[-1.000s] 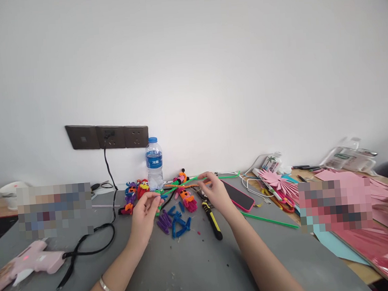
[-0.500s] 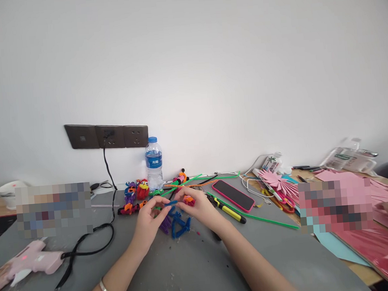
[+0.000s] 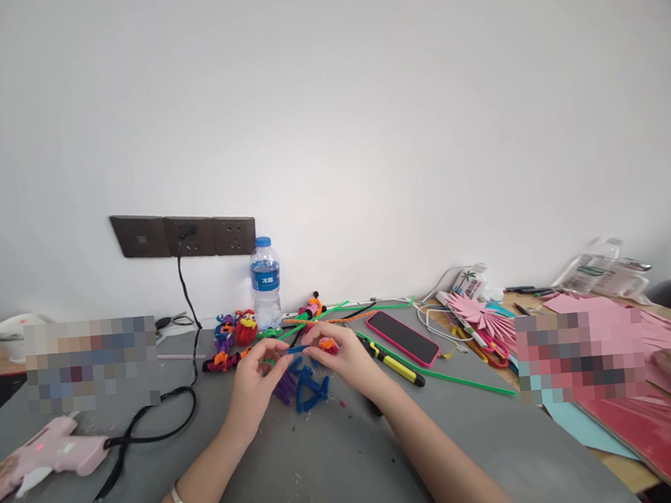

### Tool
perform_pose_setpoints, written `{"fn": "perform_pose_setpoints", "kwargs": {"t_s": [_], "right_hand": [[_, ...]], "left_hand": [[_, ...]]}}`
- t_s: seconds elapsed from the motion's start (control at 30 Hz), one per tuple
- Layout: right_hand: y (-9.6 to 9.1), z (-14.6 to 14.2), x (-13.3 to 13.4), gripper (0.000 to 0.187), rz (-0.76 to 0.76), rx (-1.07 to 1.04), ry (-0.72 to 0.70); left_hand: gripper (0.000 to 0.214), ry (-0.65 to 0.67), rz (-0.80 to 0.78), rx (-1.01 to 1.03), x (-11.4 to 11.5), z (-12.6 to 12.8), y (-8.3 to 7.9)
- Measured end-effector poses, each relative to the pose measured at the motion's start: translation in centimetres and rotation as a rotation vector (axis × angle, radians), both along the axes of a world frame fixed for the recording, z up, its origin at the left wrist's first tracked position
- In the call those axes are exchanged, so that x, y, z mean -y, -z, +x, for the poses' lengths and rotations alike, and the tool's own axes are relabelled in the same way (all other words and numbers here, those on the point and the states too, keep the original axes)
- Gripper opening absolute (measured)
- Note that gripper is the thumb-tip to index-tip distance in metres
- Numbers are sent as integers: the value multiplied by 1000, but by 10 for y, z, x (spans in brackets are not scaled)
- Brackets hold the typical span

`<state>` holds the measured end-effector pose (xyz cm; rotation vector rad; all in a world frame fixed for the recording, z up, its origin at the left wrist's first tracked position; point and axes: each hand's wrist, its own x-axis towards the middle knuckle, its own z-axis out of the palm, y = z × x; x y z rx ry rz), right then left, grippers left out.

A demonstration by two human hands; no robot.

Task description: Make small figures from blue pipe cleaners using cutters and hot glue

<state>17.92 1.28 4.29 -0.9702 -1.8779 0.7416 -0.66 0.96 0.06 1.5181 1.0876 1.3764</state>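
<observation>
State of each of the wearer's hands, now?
Left hand: closed, pinching a short blue fuzzy pipe-cleaner piece.
Right hand: closed, pinching the same piece's other end.

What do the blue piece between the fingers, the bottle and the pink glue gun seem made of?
Blue piece: probably fuzzy pipe cleaner, matte, like the soft-edged blue sticks below.
Bottle: likely plastic, glossy; its walls are see-through.
Pink glue gun: apparently hard plastic, judging by its smooth, rounded shell.

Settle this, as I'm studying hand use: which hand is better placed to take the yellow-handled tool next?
Likely the right hand: the yellow-handled tool lies beside it, with the left hand farther off. Both seem to pinch a blue stick, so neither looks free.
</observation>
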Motion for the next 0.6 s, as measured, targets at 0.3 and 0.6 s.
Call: {"fn": "perform_pose_setpoints", "kwargs": {"t_s": [0.3, 0.6], "right_hand": [[5, 0, -2, 9, -32, 7, 8], [5, 0, 0, 9, -11, 29, -5]], "left_hand": [[19, 24, 10, 30, 0, 0, 1], [19, 43, 53, 12, 1, 0, 0]]}}
